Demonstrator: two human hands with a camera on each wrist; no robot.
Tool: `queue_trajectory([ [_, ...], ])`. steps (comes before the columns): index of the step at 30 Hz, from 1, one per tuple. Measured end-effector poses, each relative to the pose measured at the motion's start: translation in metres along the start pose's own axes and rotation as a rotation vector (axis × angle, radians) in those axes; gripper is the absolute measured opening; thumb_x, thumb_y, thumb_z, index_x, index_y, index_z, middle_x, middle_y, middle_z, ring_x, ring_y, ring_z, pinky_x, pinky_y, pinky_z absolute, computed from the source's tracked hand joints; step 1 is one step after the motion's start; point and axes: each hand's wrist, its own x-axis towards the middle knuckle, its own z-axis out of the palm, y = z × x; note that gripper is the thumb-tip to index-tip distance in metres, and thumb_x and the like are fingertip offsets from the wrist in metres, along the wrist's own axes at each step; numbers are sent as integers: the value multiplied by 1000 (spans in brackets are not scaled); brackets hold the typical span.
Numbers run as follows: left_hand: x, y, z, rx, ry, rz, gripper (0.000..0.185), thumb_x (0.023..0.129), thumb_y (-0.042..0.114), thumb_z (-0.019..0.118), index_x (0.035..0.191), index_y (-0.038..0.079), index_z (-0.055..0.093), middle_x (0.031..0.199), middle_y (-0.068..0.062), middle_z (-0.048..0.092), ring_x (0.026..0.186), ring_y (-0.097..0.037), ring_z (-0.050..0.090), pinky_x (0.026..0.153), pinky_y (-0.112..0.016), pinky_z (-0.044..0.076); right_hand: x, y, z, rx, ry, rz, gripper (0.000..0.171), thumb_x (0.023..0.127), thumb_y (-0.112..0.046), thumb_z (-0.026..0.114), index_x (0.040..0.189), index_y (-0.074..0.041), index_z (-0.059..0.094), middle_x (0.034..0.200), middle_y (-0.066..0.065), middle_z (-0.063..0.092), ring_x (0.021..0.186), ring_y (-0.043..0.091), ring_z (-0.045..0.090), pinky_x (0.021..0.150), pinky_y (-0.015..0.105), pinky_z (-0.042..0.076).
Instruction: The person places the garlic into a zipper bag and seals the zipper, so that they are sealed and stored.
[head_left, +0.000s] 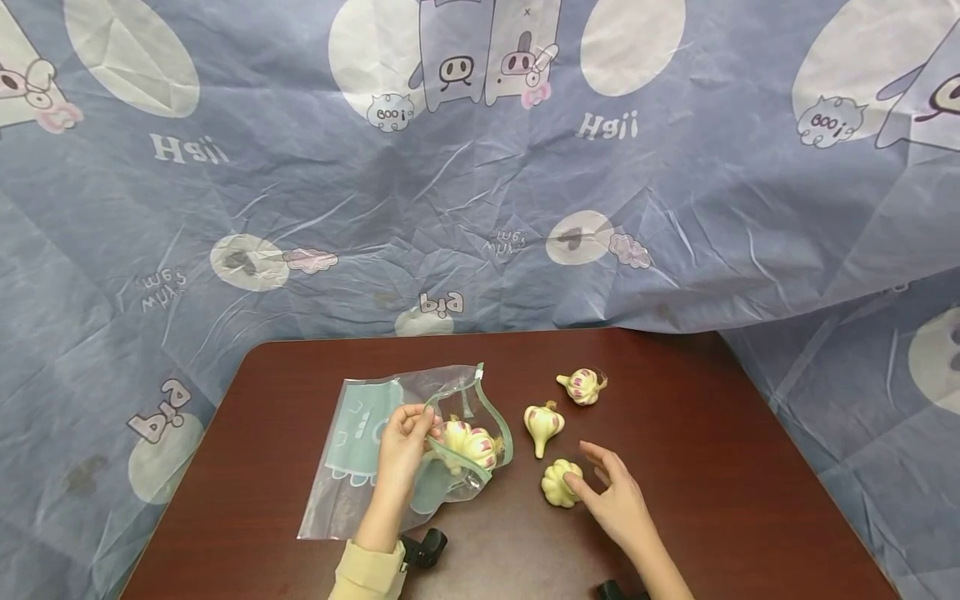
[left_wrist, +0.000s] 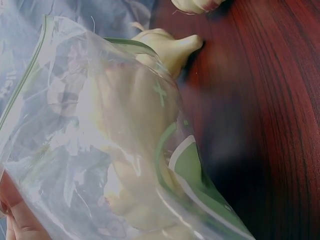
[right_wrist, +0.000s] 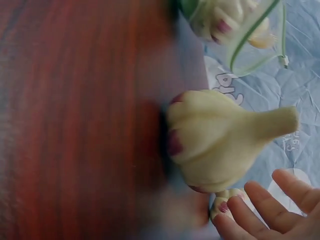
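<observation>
On the dark wooden table (head_left: pixel 712 467) lies a clear zip bag (head_left: pixel 360 467) with a green seal. My left hand (head_left: pixel 405 442) pinches its open rim. One garlic bulb (head_left: pixel 468 442) sits in the bag's mouth and shows through the plastic (left_wrist: pixel 130 150) in the left wrist view. Three more bulbs lie loose to the right: a far one (head_left: pixel 583 385), a middle one (head_left: pixel 543 423) and a near one (head_left: pixel 558 483). My right hand (head_left: pixel 611 492) is spread with relaxed fingers, and its thumb touches the near bulb. A bulb (right_wrist: pixel 220 145) looms large by my fingers (right_wrist: pixel 265 210) in the right wrist view.
A wrinkled blue cartoon-print cloth (head_left: pixel 480 208) hangs behind and around the table. Two small black objects (head_left: pixel 423 550) (head_left: pixel 622 592) sit at the table's front edge, near my forearms. Bare tabletop lies to the right of the loose bulbs.
</observation>
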Motion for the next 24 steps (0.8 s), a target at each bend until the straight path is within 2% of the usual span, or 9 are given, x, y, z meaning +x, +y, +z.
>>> queue_trajectory([
  [4,-1,0,0,-4,0,5,16,99,15,60,104,2,52,79,6,66,66,-4,61,62,-19,52,-3,5,7,-37,-42,2,83,80,-41,81,145,-8,42,146,21,43,133,47,44,105,59,42],
  [9,0,-2,0,-6,-2,4,17,98,15,60,105,2,52,78,7,66,66,-4,61,63,-19,52,-4,9,17,-92,-41,-13,90,70,-41,88,142,-8,45,144,18,46,125,35,53,100,52,46],
  [18,-2,-4,2,8,-5,-10,15,98,14,60,104,2,54,77,7,65,65,-5,61,62,-20,52,-5,14,26,-174,24,-112,87,67,-33,91,137,-3,48,133,21,54,117,35,57,94,53,48],
  [24,-3,-5,3,18,-8,-10,15,99,14,59,105,1,54,78,5,65,65,-5,61,61,-19,51,-5,15,29,-195,37,-113,82,68,-27,91,135,-4,51,129,17,56,111,31,60,89,50,50],
])
